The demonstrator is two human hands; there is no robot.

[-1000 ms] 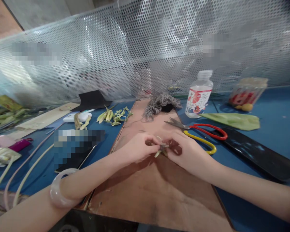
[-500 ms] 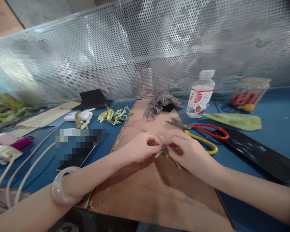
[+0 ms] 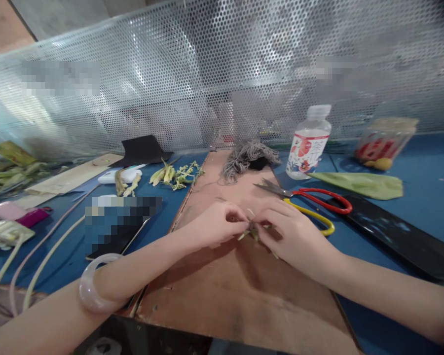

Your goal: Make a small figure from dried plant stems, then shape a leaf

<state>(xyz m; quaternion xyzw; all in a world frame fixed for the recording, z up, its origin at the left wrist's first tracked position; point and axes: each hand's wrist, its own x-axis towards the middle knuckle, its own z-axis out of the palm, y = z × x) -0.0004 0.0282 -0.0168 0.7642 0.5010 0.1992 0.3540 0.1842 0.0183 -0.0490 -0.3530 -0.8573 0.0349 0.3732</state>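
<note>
My left hand (image 3: 220, 226) and my right hand (image 3: 290, 231) meet above the brown board (image 3: 240, 296). Both are closed, thumb against fingertips, pinching a small bundle of pale green plant strips (image 3: 254, 233) between them. Something greyish shows at the pinch, too small to make out. Thin ends of the strips stick out below and beside the fingers. Just beyond my right hand lies a pair of scissors (image 3: 303, 193) with one red and one yellow handle, blades pointing left. A tangle of grey yarn (image 3: 240, 160) rests on the board's far end.
On the right are a clear bottle (image 3: 308, 148), a long green leaf (image 3: 362, 185), a black tray-like object (image 3: 395, 236) and a jar (image 3: 387, 143). A phone (image 3: 133, 231), cables (image 3: 55, 246) and plant sprigs (image 3: 177, 175) lie left. Perforated metal mesh (image 3: 170, 84) stands behind.
My right hand's fingers have shifted slightly around the bundle, and its protruding strips sit differently. My left hand stays almost where it was.
</note>
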